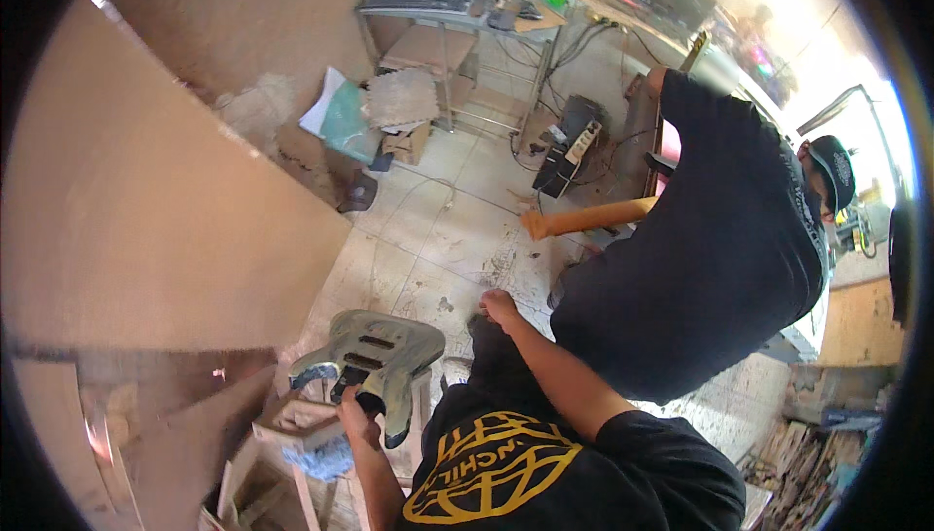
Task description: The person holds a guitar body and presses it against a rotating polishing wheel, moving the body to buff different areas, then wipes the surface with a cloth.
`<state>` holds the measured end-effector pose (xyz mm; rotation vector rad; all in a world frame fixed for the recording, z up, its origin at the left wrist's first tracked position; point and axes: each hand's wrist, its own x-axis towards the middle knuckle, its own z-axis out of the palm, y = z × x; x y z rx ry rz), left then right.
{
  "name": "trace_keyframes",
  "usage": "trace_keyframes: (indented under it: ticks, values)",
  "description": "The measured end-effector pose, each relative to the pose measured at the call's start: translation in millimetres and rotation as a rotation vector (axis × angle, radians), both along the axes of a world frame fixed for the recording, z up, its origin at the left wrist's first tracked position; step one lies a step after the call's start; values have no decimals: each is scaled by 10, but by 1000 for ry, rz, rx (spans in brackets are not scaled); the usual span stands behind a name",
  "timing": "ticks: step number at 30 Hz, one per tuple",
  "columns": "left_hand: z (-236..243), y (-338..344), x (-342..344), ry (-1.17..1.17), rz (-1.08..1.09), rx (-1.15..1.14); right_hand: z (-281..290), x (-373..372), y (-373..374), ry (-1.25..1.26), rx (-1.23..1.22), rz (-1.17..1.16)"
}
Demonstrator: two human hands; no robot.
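Observation:
My left hand (358,417) grips an electric guitar body (401,344) by the edge near its neck end, fingers closed on it. The body is mottled grey-green with dark cut-out cavities and two horns; no neck is on it. It lies tilted above a wooden stand (277,424), and whether it rests on the stand I cannot tell. My right hand (499,307) hangs in front of me over the floor, fingers curled in, with nothing visible in them. A blue cloth (321,458) is bunched at the stand, below the guitar body.
Another person (696,259) in dark clothes bends over close on my right. A tan tube-like piece (593,217) sticks out beside them. A large brown panel (165,200) stands at left. Ahead are a desk (457,14) with a monitor, cables and a black device (574,147) on the tiled floor.

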<state>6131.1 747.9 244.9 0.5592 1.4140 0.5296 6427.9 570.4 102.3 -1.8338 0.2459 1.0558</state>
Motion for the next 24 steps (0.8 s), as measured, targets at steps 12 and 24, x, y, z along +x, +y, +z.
trace_keyframes:
  ticks: [12, 24]
  values:
    - [-358, 1864, 1332, 464, 43, -119, -1478, 1289, 1801, -632, -560, 983]
    - [-2137, 2797, 1279, 605, -583, 12, -3260, 2310, 1990, -318, -716, 236]
